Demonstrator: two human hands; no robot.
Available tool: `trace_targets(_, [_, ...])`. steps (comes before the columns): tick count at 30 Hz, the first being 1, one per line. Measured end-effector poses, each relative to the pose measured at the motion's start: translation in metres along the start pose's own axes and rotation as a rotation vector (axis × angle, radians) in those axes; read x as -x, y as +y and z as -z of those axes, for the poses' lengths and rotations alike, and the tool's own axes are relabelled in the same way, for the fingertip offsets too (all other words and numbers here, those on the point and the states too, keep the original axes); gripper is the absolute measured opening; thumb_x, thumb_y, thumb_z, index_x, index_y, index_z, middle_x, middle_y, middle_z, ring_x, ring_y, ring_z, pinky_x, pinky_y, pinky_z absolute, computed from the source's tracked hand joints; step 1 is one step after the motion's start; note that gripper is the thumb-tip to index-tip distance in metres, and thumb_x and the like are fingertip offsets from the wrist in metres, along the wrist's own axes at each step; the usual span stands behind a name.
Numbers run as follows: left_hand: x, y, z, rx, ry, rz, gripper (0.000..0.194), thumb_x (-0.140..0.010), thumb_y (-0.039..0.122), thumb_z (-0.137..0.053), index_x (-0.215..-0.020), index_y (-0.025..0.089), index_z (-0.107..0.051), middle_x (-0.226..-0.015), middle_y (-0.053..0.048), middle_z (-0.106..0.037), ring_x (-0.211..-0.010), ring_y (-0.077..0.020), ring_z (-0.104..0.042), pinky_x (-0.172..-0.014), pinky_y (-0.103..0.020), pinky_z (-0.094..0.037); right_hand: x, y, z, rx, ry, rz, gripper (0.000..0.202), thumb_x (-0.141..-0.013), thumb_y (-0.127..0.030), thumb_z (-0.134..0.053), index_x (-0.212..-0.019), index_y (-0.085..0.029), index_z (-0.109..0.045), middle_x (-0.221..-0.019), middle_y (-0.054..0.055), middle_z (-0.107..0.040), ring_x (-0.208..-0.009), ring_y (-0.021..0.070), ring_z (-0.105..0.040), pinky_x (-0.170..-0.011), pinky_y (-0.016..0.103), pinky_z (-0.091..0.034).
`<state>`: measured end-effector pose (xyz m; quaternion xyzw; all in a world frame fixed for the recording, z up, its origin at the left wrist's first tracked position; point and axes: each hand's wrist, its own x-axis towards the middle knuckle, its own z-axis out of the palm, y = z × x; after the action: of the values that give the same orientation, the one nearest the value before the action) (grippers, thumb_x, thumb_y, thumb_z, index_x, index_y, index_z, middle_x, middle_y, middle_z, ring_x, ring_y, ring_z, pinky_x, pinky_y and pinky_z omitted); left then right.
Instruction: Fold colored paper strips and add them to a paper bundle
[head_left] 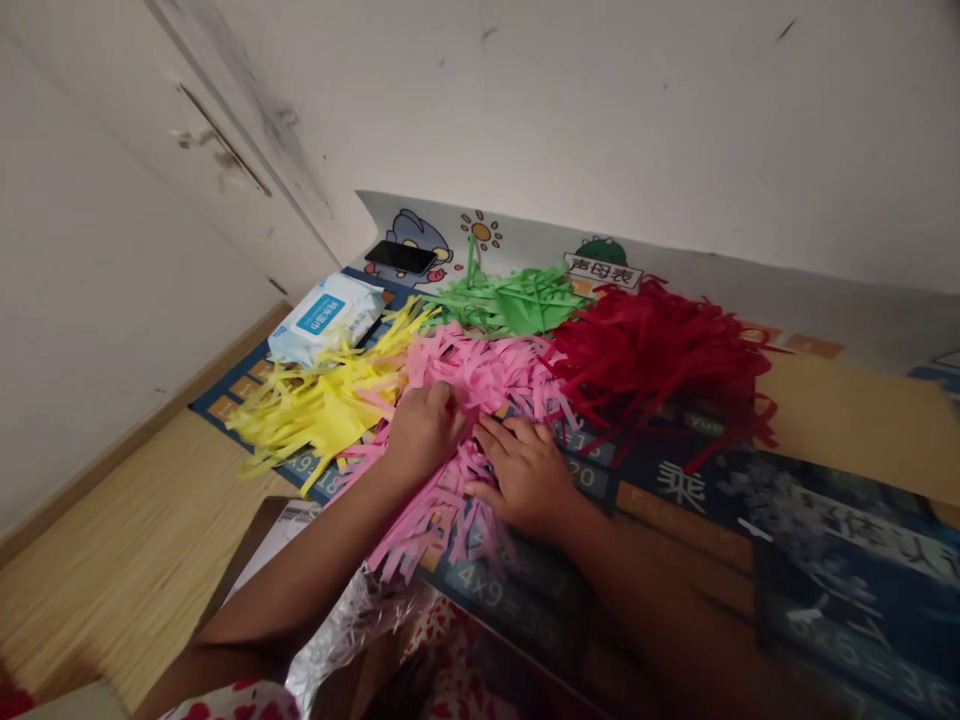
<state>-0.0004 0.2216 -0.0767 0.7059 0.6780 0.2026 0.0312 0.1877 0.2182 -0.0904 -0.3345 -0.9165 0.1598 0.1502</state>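
Pink fringed paper strips (491, 362) lie in a loose heap, spreading behind and in front of my hands. My left hand (426, 425) is curled closed over the middle of the pink paper fringe, apparently pinching it. Beside it, my right hand (529, 475) lies with fingers stretched, its fingertips touching the pink strips. Yellow paper fringe (330, 410) lies to the left, close to my left wrist. Green paper fringe (517, 300) is behind the pink, and dark red paper fringe (660, 345) sits to the right.
A pack of wet wipes (330, 315) stands at the back left, near a black phone (401, 257). A blue printed mat (510, 605) with numbers covers the table and curls up against the wall. Crinkled clear plastic (352, 625) hangs below the front edge. A tan sheet (847, 405) lies right.
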Motion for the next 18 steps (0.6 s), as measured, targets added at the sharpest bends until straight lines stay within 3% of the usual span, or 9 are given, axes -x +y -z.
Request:
trace_targets(3, [0.003,0.005,0.0,-0.07,-0.008,-0.11,0.02,-0.084,0.02,-0.053,-0.101,0.013,-0.06,-0.092,-0.012,-0.069,-0.089,-0.0273,-0.063,-0.085,-0.041,-0.042,0.001,-0.001,0.001,0.015,0.003,0.002,0.059,-0.092,-0.053,-0.047,-0.134,-0.012,-0.051,-0.142,0.013,-0.049,-0.122,0.0318,-0.041,-0.098,0.047,-0.03])
trace_targets(6, [0.004,0.009,0.003,-0.134,-0.05,-0.172,0.032,-0.084,0.023,-0.055,-0.115,0.013,-0.057,-0.091,-0.011,-0.07,-0.087,-0.0263,-0.065,-0.085,-0.041,-0.041,0.002,-0.002,0.001,0.018,0.024,0.002,0.059,-0.09,-0.053,-0.051,-0.134,-0.014,-0.051,-0.141,0.013,-0.05,-0.121,0.0313,-0.042,-0.097,0.047,-0.032])
trace_targets(10, [-0.005,0.008,0.023,-0.236,-0.065,-0.161,0.024,-0.083,0.019,-0.052,-0.099,0.014,-0.069,-0.081,-0.011,-0.071,-0.079,-0.0256,-0.065,-0.076,-0.039,-0.04,0.003,-0.004,0.002,0.025,0.061,0.005,0.056,-0.09,-0.052,-0.053,-0.133,-0.016,-0.052,-0.14,0.012,-0.051,-0.119,0.0304,-0.044,-0.097,0.047,-0.033])
trace_targets(13, [-0.024,0.004,0.057,-0.308,-0.013,-0.115,0.026,-0.083,0.018,-0.048,-0.088,0.016,-0.073,-0.079,-0.013,-0.07,-0.076,-0.026,-0.064,-0.071,-0.037,-0.041,0.004,-0.006,0.004,0.034,0.068,0.004,0.055,-0.091,-0.052,-0.052,-0.133,-0.017,-0.051,-0.14,0.011,-0.052,-0.12,0.0301,-0.044,-0.098,0.047,-0.033])
trace_targets(18, [-0.082,0.002,0.14,-0.408,0.182,0.026,0.029,-0.083,0.017,-0.047,-0.094,0.011,-0.074,-0.092,-0.016,-0.069,-0.09,-0.03,-0.063,-0.076,-0.04,-0.044,0.005,-0.01,0.008,0.044,0.065,-0.005,0.051,-0.093,-0.053,-0.047,-0.131,-0.018,-0.053,-0.14,0.01,-0.052,-0.122,0.0295,-0.043,-0.1,0.046,-0.033])
